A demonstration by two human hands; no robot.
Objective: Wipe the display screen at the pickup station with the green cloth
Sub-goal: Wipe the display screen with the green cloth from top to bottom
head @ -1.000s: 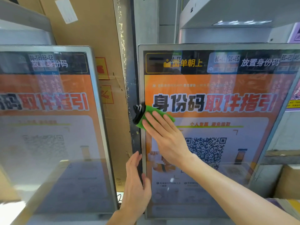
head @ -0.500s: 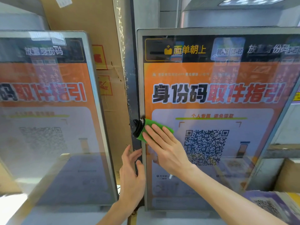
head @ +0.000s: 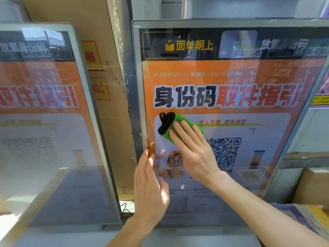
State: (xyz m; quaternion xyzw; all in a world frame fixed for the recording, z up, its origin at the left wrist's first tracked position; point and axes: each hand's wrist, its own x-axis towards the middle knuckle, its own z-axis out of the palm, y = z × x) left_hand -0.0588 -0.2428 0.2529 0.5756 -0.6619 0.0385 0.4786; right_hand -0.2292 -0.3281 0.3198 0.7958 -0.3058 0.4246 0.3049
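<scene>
The tall display screen fills the right half of the view, showing an orange poster with a QR code. My right hand lies flat with fingers spread, pressing the folded green cloth with its black edging against the screen's lower left area, just left of the QR code. My left hand rests against the screen's left frame below the cloth, fingers straight and holding nothing.
A second screen stands to the left, angled inward. Between the two rises a cardboard box with red warning labels and a dark metal post. Boxes sit at the lower right.
My right hand has slid the cloth rightward from the screen's left frame onto the glass. My left hand stays at the frame edge. The camera has moved closer.
</scene>
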